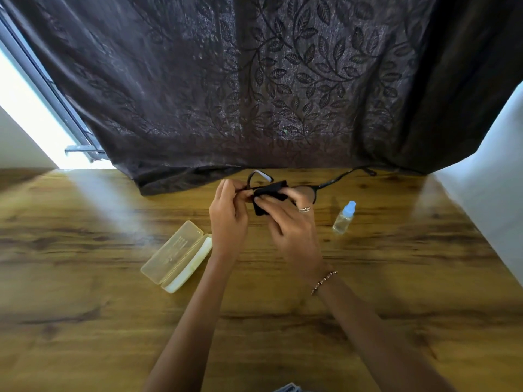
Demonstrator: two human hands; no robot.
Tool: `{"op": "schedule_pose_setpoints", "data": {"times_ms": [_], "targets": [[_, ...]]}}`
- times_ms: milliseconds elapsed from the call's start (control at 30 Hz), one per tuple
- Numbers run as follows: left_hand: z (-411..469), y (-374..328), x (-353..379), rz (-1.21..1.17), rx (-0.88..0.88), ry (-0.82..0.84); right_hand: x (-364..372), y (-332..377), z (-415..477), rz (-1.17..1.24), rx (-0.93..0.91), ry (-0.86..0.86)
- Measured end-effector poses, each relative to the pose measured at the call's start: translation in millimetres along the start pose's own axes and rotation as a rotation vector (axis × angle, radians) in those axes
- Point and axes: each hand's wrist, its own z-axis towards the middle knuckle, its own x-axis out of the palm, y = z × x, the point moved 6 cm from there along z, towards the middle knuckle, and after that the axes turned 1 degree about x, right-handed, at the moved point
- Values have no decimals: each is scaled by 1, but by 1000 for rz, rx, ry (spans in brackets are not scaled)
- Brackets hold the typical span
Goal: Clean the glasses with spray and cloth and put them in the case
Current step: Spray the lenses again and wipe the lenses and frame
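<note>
My left hand (228,219) grips the dark-framed glasses (334,181) by the left end of the frame, holding them above the table. Their temples are unfolded and point away from me. My right hand (291,222) pinches a black cloth (268,193) around the left lens, which the cloth hides. A small clear spray bottle (344,217) with a pale blue cap stands upright to the right of my hands. The translucent yellowish case (177,256) lies open on the table to the left, below my left hand, and holds nothing.
A wooden table (113,321) spreads under everything. A dark leaf-patterned curtain (254,94) hangs behind, its hem resting on the table's far edge. A bright window (25,108) is at the left and a white wall (492,176) closes the right side.
</note>
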Motion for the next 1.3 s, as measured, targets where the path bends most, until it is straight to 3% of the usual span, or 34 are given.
{"op": "schedule_pose_setpoints", "data": {"times_ms": [167,333,433,600,700,800,900,1067,1300], "targets": [[4,-4,-5,3,39,-20,-5,-1,4,-172,-7,-53],[4,-6,-4,1,46,-31,-4,4,3,-1,-8,-52],[6,-8,-6,-33,64,-30,-3,2,7,-94,-39,-5],[7,-5,-3,-19,-1,-48,-9,4,10,-77,31,-128],[9,-9,-2,-24,14,-48,-4,7,9,-13,-5,-65],[10,-8,-3,-39,9,-26,-3,4,11,-157,-10,12],[10,-3,-1,-7,-37,-16,-8,2,12,-130,57,-22],[8,4,-2,34,-58,5,-20,-7,12,249,278,-36],[9,10,-16,67,-62,-42,-48,-36,-12,138,469,-208]]}}
